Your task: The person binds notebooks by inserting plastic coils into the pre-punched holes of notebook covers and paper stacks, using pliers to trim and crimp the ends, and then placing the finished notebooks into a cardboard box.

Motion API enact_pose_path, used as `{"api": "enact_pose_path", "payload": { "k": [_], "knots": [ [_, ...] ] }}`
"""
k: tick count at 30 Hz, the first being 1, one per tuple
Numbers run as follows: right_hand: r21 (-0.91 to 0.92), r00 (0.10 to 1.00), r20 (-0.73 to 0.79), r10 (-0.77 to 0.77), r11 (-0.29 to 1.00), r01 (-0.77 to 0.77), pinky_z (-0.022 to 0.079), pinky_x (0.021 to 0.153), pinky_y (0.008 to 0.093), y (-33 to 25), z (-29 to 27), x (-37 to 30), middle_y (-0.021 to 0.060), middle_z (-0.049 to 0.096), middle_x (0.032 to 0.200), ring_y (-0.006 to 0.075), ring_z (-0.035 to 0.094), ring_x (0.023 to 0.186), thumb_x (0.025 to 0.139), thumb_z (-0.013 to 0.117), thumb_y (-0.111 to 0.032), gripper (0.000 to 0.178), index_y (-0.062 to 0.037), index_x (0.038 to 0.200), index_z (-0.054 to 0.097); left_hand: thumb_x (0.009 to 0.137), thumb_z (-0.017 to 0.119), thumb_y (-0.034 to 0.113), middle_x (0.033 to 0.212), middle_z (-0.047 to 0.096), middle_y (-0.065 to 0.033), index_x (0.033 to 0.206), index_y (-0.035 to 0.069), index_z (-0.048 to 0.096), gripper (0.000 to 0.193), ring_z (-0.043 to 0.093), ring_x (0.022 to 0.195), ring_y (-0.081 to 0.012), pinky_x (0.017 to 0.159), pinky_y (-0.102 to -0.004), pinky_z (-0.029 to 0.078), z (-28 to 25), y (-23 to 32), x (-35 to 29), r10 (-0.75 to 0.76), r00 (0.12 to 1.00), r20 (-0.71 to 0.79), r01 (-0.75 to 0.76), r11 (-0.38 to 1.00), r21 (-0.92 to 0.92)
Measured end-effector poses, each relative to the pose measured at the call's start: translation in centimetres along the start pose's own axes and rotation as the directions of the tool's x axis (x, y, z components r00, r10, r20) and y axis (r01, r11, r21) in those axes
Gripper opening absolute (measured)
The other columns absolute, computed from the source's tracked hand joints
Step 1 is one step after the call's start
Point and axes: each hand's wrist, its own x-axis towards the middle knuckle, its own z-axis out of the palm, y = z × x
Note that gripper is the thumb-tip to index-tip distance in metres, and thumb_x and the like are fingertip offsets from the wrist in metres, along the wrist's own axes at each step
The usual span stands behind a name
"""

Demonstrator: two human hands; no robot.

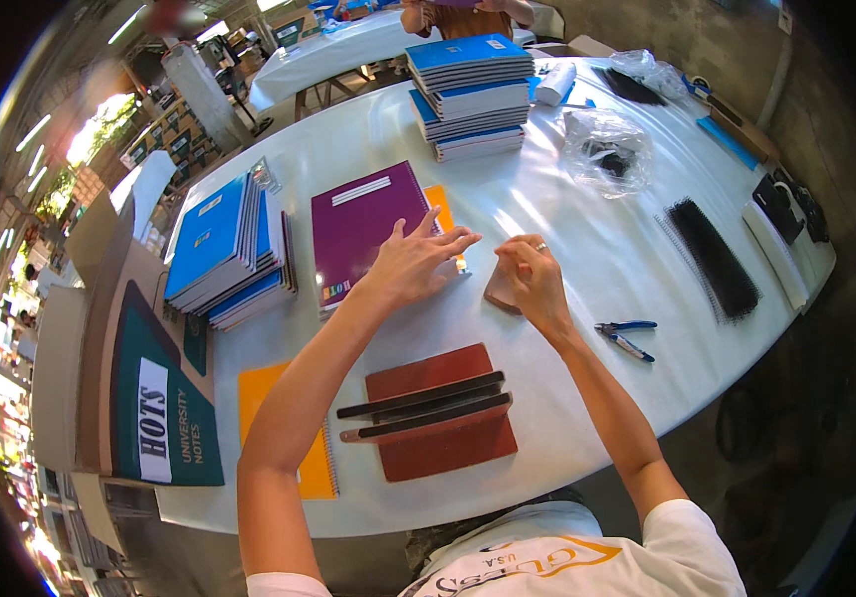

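My left hand [413, 261], fingers spread, reaches over the right edge of a purple notebook [360, 227] with white strips on its cover. Partly hidden behind those fingers is an orange notebook [438, 203]. My right hand [537, 284] is closed in a pinch, thumb against fingertips; whatever it may hold is too small to make out. Beneath it, partly covered, lies a small brown block [500, 293]. Closer to me, a reddish-brown board [443, 463] carries dark raised bars [428, 398]. Blue-handled pliers [629, 326] rest right of my right wrist.
Blue notebooks are stacked at left [211, 244] and far centre [473, 60]. An orange spiral notebook [319, 458] lies by my left forearm. Black spiral coils [712, 261] and a clear plastic bag [607, 149] lie at right. A cardboard box [100, 348] stands left; another person [468, 18] is across.
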Motion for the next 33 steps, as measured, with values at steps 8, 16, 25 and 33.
{"api": "enact_pose_path", "payload": {
  "k": [8, 16, 25, 33],
  "knots": [
    [-0.007, 0.978, 0.115, 0.175, 0.984, -0.176, 0.053, 0.075, 0.0292, 4.0, -4.8, -2.1, 0.0079, 0.059, 0.107, 0.0170, 0.064, 0.087, 0.091, 0.059, 0.002, 0.013, -0.0010, 0.102, 0.067, 0.074, 0.073, 0.018, 0.123, 0.062, -0.0241, 0.135, 0.039, 0.056, 0.067, 0.068, 0.075, -0.0241, 0.083, -0.0316, 0.054, -1.3, -2.8, 3.6, 0.067, 0.961, 0.267, 0.016, 0.955, -0.296],
    [0.113, 0.958, 0.231, 0.171, 0.973, -0.201, 0.050, 0.077, 0.0320, 3.2, -2.1, -1.9, 0.0115, 0.058, 0.104, 0.0232, 0.059, 0.095, 0.090, 0.057, 0.001, 0.012, 0.0010, 0.098, 0.066, 0.075, 0.076, 0.016, 0.101, 0.072, -0.0162, 0.134, 0.033, 0.059, 0.064, 0.059, 0.057, -0.0191, 0.076, -0.0284, 0.053, -1.4, -3.8, 3.9, 0.048, 0.924, 0.379, 0.120, 0.906, -0.406],
    [0.109, 0.937, 0.282, 0.207, 0.963, -0.245, 0.051, 0.079, 0.0332, 3.2, -2.3, -1.8, 0.0109, 0.059, 0.097, 0.0223, 0.061, 0.087, 0.088, 0.060, -0.002, 0.011, -0.0002, 0.097, 0.068, 0.072, 0.075, 0.012, 0.113, 0.070, -0.0152, 0.134, 0.023, 0.060, 0.064, 0.058, 0.061, -0.0118, 0.080, -0.0286, 0.055, -1.4, -4.3, 3.6, 0.117, 0.954, 0.277, 0.044, 0.856, -0.515],
    [0.328, 0.856, 0.424, 0.297, 0.830, -0.451, 0.053, 0.069, 0.0261, 1.4, -1.2, -0.7, 0.0078, 0.064, 0.088, 0.0138, 0.064, 0.077, 0.095, 0.055, -0.003, 0.014, 0.0062, 0.100, 0.065, 0.075, 0.070, 0.004, 0.089, 0.070, -0.0065, 0.134, 0.018, 0.060, 0.062, 0.048, 0.059, -0.0096, 0.087, -0.0235, 0.051, -1.5, -5.1, 3.5, 0.167, 0.966, 0.198, -0.008, 0.785, -0.620]
  ]
}}
